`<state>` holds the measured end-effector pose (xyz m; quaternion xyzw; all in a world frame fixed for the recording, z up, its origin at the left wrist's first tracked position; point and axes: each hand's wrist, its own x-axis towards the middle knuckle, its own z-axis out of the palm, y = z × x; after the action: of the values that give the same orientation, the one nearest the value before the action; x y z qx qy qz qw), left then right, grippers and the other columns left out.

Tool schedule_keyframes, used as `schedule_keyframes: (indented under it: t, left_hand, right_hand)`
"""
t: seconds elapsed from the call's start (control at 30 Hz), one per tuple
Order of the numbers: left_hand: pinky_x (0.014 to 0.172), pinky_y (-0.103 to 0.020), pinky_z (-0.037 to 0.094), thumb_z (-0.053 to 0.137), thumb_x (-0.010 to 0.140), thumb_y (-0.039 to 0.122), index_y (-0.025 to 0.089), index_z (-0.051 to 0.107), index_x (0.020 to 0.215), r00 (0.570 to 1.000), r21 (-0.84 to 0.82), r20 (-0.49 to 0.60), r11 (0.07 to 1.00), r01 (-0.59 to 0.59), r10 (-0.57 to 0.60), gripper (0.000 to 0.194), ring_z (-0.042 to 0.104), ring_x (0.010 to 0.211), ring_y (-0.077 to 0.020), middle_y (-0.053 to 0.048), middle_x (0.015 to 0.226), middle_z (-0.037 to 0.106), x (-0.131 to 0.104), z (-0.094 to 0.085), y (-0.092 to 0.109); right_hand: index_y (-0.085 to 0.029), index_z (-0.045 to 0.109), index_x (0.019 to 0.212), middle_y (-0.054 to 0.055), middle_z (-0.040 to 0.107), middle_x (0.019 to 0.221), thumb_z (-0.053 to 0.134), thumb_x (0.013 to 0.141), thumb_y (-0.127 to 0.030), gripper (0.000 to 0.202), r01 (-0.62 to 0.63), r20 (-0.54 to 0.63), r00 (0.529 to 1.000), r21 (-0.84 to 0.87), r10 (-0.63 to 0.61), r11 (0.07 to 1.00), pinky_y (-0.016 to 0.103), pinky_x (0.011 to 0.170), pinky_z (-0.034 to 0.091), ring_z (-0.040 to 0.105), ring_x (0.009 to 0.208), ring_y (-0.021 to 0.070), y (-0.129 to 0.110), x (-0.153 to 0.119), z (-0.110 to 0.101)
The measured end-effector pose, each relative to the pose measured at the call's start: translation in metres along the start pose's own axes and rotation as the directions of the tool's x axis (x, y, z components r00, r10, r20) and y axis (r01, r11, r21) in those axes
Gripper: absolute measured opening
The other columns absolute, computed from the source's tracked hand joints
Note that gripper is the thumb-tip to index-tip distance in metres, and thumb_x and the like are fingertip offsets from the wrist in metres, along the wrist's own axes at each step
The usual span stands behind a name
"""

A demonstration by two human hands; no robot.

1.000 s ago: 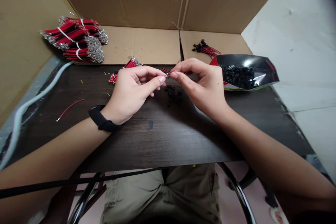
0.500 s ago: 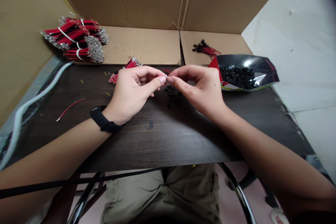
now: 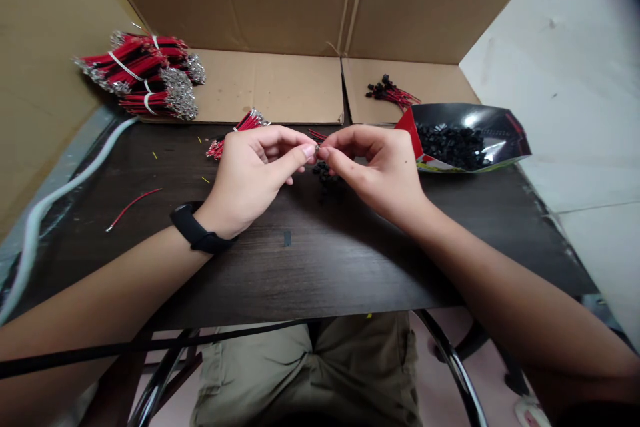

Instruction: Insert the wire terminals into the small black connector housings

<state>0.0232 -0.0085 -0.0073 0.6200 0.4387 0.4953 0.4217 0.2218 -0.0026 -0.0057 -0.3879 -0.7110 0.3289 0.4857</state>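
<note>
My left hand (image 3: 257, 177) and my right hand (image 3: 383, 163) meet fingertip to fingertip over the middle of the dark table (image 3: 240, 280). Each is closed in a pinch of thumb and forefinger. Between the fingertips a tiny metallic piece shows, too small and covered to name. Just behind my left hand lies a small bundle of red and black wires (image 3: 250, 121) with metal ends. Several small black connectors (image 3: 325, 173) lie beneath my fingers, partly hidden by my right hand.
Tied red and black wire bundles (image 3: 135, 70) are piled at the back left. An open bag (image 3: 517, 137) of black connectors stands right of my hands, with wires with black connectors (image 3: 390, 90) behind it. A single red wire (image 3: 131, 207) lies at left.
Both hands keep almost the same place and pinch. The bright metal bit between the fingertips shows less than before.
</note>
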Motion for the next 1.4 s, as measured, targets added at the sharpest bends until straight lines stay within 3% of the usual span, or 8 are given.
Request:
schedule_keyframes:
  t: [0.23,0.6,0.8,0.97,1.13,1.4]
  left_hand:
    - [0.059,-0.021,0.053,0.085,0.090,0.023,0.017,0.086,0.096,1.000,0.006,-0.001,1.000,0.003,-0.003,0.009,0.072,0.076,-0.0145,-0.005,0.088,0.081,-0.0002,-0.0001,0.0016]
    - [0.061,-0.024,0.053,0.086,0.091,0.032,0.017,0.085,0.096,1.000,0.057,-0.024,0.998,-0.009,0.011,0.016,0.072,0.078,-0.0170,-0.007,0.089,0.081,-0.0003,0.0003,0.0003]
    - [0.061,-0.024,0.053,0.084,0.091,0.029,0.017,0.085,0.094,0.999,0.061,-0.033,0.998,0.006,-0.004,0.013,0.071,0.078,-0.0168,-0.007,0.088,0.080,-0.0008,0.0013,0.0021]
    - [0.061,-0.022,0.051,0.081,0.092,0.029,0.016,0.086,0.097,0.993,-0.092,0.026,0.989,0.115,-0.113,0.015,0.071,0.080,-0.0169,-0.008,0.092,0.080,0.0000,0.0007,0.0031]
    - [0.061,-0.020,0.052,0.079,0.092,0.025,0.015,0.087,0.104,0.956,-0.297,0.074,0.909,0.292,-0.283,0.018,0.072,0.082,-0.0156,-0.011,0.099,0.081,0.0036,-0.0032,0.0023]
    - [0.062,-0.019,0.051,0.084,0.091,0.026,0.015,0.087,0.107,0.952,-0.295,0.073,0.906,0.304,-0.296,0.019,0.071,0.080,-0.0134,-0.011,0.102,0.082,0.0031,-0.0035,0.0004]
  right_hand:
    - [-0.014,0.081,0.089,0.004,0.080,0.082,0.086,0.092,-0.042,0.028,-0.022,0.005,1.000,0.011,0.022,1.000,0.028,0.068,0.051,0.068,0.071,0.0136,0.0014,0.0017,-0.0015]
    - [-0.015,0.082,0.094,0.005,0.080,0.087,0.079,0.098,-0.048,0.033,-0.019,0.058,0.998,-0.052,0.022,0.998,0.030,0.074,0.051,0.066,0.076,0.0145,0.0028,0.0026,-0.0020]
    - [-0.015,0.080,0.091,0.004,0.079,0.085,0.079,0.097,-0.043,0.029,-0.011,0.066,0.998,-0.040,0.014,0.999,0.029,0.074,0.048,0.063,0.074,0.0135,0.0048,0.0033,-0.0017]
    - [-0.015,0.078,0.088,0.004,0.078,0.083,0.076,0.097,-0.037,0.023,-0.056,0.068,0.996,-0.037,0.059,0.998,0.029,0.069,0.044,0.060,0.072,0.0136,0.0033,0.0031,-0.0026]
    - [-0.015,0.077,0.087,0.004,0.076,0.079,0.081,0.093,-0.045,0.031,-0.131,0.045,0.991,0.042,0.130,0.990,0.030,0.064,0.043,0.059,0.068,0.0134,0.0029,0.0043,-0.0039]
    - [-0.015,0.076,0.084,0.005,0.078,0.082,0.080,0.092,-0.035,0.023,-0.196,0.080,0.979,0.107,0.188,0.975,0.029,0.067,0.049,0.062,0.069,0.0127,0.0009,0.0039,-0.0013]
